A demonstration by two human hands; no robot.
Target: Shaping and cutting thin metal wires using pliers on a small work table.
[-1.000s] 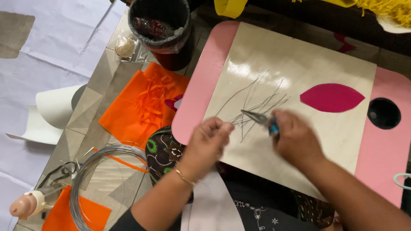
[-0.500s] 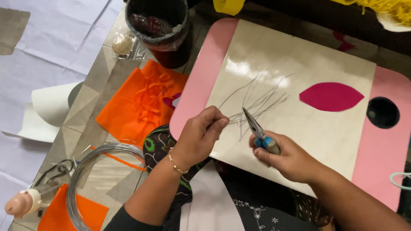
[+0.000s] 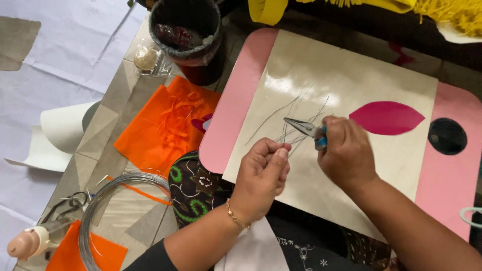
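Observation:
My right hand [image 3: 346, 150] grips small blue-handled pliers [image 3: 306, 129], jaws pointing left over several thin cut wires [image 3: 288, 118] lying on a cream board with pink ends [image 3: 236, 105]. My left hand [image 3: 263, 173] is closed in a pinch just below the pliers' tip, fingers pressed together as if on a thin wire; the wire itself is too fine to make out. A magenta leaf-shaped cutout [image 3: 386, 118] lies on the board right of the pliers.
A coil of grey wire [image 3: 108, 200] lies at lower left by orange felt pieces [image 3: 165, 125], a glue gun [image 3: 30, 241] and scissors [image 3: 63, 206]. A black bin [image 3: 188, 30] stands behind the board. Yellow fringed material [image 3: 447, 12] lies at top right.
My right hand has swung the pliers from pointing up to pointing left over the wires. My left hand has dropped slightly and closed its fingers near the pliers' tip.

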